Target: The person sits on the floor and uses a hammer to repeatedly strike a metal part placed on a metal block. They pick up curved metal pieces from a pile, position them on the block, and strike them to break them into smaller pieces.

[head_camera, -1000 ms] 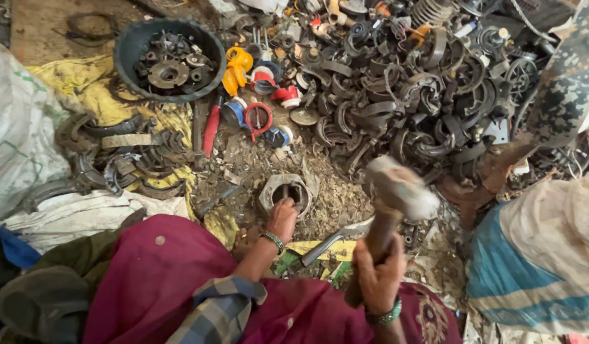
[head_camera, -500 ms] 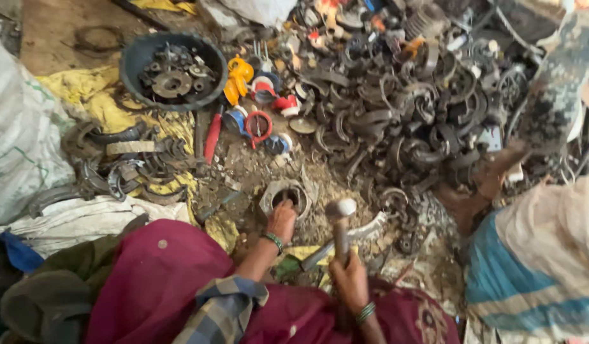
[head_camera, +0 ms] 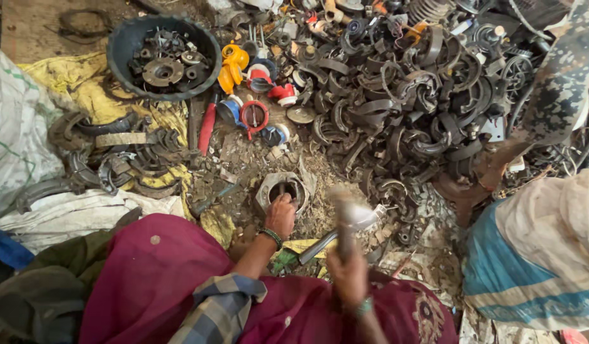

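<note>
Grey metal ring [head_camera: 282, 188] under left hand [head_camera: 281, 215], rim chipped, dirt-caked.

A single head-worn camera looks steeply down from above the person's lap, facing forward over the maroon garment [head_camera: 148, 280] toward the ground. It sits fairly near: the left hand [head_camera: 281, 215] and right hand [head_camera: 347, 275] fill the lower middle, the right one smeared, probably by motion. The frame's upper half takes in the heap of dark metal parts [head_camera: 403, 102] and a black tub [head_camera: 164, 57] at upper left. A sack [head_camera: 17, 140] edges the left border. There is no second view to overlap with.
</note>
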